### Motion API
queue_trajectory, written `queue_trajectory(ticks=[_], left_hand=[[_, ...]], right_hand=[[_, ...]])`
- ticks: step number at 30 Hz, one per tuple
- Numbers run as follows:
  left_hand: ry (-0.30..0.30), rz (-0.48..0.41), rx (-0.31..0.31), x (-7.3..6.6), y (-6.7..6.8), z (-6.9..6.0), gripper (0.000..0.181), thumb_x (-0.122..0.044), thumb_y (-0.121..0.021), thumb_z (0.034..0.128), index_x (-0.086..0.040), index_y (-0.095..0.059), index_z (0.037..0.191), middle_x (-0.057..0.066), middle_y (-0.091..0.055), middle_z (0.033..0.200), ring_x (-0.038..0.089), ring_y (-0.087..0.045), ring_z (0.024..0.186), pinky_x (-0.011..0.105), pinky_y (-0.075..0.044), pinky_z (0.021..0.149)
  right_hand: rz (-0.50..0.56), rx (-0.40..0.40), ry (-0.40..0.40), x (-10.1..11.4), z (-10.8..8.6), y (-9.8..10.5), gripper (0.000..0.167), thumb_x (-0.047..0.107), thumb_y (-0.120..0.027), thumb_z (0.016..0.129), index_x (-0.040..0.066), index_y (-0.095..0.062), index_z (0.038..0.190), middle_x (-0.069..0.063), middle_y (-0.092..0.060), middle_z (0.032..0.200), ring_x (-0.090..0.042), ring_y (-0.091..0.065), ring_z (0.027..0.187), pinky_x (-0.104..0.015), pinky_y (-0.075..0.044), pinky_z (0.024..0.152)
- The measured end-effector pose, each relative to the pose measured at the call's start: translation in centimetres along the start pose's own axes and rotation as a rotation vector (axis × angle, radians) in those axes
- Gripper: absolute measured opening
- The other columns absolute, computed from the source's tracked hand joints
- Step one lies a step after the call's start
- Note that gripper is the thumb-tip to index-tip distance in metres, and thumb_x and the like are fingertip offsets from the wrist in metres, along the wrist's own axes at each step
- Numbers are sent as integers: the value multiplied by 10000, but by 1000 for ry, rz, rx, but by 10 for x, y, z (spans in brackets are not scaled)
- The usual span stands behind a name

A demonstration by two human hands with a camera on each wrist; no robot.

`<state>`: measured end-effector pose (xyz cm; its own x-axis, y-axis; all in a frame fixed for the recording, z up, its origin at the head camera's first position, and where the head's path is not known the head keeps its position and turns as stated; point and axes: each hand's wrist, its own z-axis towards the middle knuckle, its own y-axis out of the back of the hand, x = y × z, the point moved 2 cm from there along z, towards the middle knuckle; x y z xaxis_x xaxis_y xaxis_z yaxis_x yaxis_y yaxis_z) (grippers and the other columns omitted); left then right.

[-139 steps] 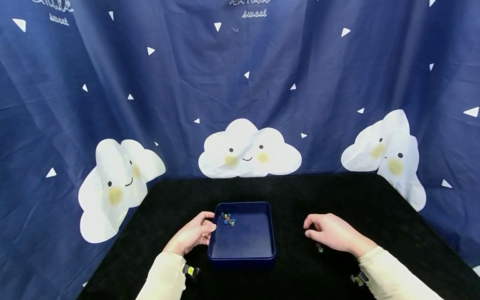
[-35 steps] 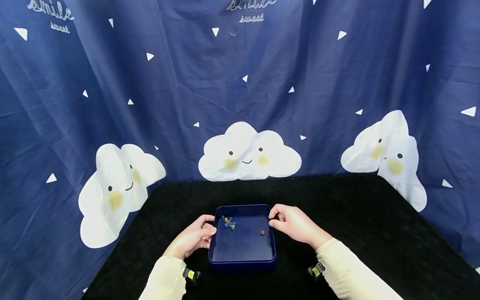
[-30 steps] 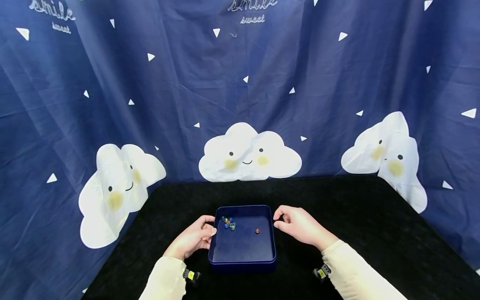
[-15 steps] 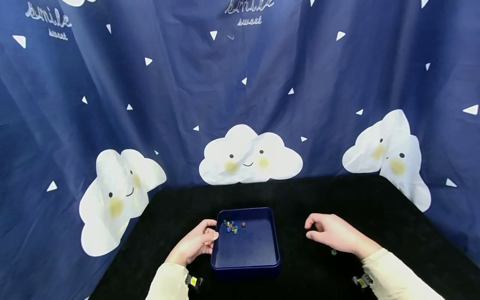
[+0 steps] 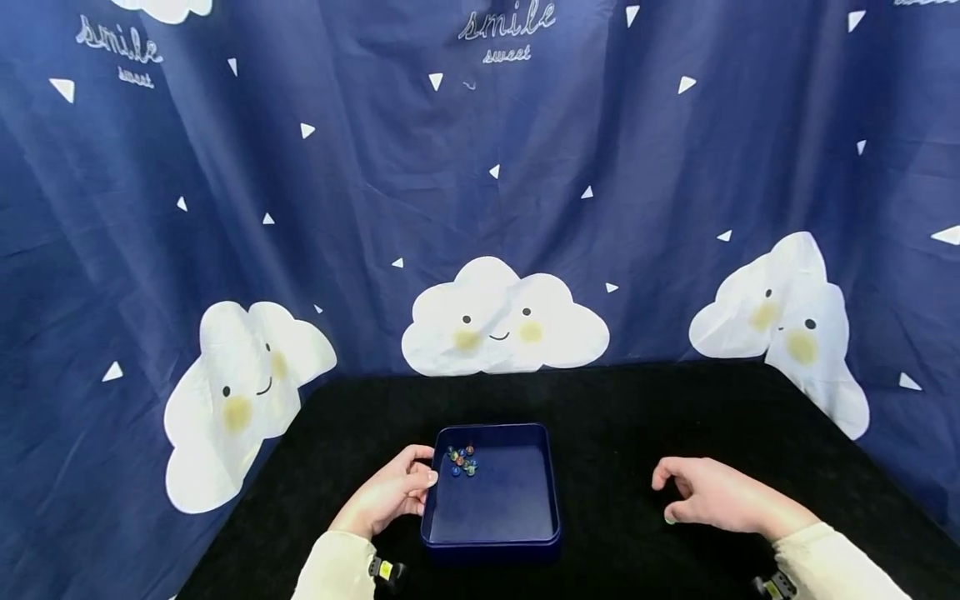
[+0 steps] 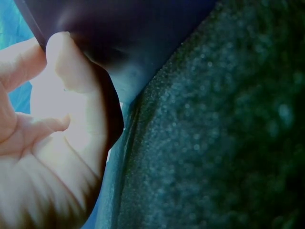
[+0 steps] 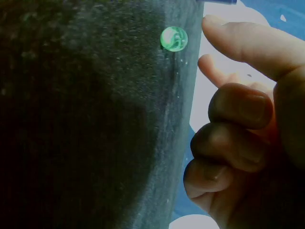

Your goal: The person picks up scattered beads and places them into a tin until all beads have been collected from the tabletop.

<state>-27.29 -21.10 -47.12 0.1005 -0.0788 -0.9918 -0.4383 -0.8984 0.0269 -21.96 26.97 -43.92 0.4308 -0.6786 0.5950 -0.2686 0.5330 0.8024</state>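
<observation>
My left hand [image 5: 390, 492] grips the left wall of a square navy box [image 5: 495, 508], thumb at its rim; the left wrist view shows the thumb and a finger on the wall. Several small glass marbles [image 5: 460, 461] lie clustered in the box's far left corner. Off to the right, my right hand [image 5: 712, 496] is just above the table with thumb and index finger apart and nothing held. A green marble [image 7: 174, 38] lies on the cloth near those fingertips; in the head view it shows just under the thumb.
Black cloth [image 5: 600, 450] covers the table. A dark blue curtain [image 5: 360, 192] with white clouds and triangles hangs behind the table and along its sides.
A reddish marble appeared in the box's right part and rolled left to the cluster. My right hand moved from the box's right rim out to the green marble. My left hand kept its grip.
</observation>
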Motion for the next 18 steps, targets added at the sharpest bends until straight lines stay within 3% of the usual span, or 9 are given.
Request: queue_trajectory(ticks=[3, 13, 18], left_hand=[[1, 11, 0, -5, 3, 1, 574, -72, -599, 972, 57, -279, 1430, 111, -559, 964, 132, -570, 688, 279, -535, 611], [3, -7, 30, -1, 1, 1, 580, -77, -592, 979, 65, -266, 1436, 150, -568, 1003, 150, -597, 709, 302, -551, 643], [6, -8, 20, 0, 3, 3, 558, -70, -594, 970, 49, -290, 1422, 138, -562, 980, 158, -579, 696, 296, -544, 630]], right_hand=[[-28, 2, 23, -1, 5, 1, 285, 215, -820, 773, 232, -615, 971, 166, -457, 638, 0, -440, 557, -244, -387, 565], [-80, 34, -3, -2, 0, -4, 225, 219, -808, 776, 272, -603, 853, 174, -455, 634, 1, -441, 576, -244, -390, 572], [-101, 34, 20, -2, 0, -6, 234, 200, -803, 772, 297, -590, 775, 187, -461, 639, 8, -446, 587, -235, -396, 561]])
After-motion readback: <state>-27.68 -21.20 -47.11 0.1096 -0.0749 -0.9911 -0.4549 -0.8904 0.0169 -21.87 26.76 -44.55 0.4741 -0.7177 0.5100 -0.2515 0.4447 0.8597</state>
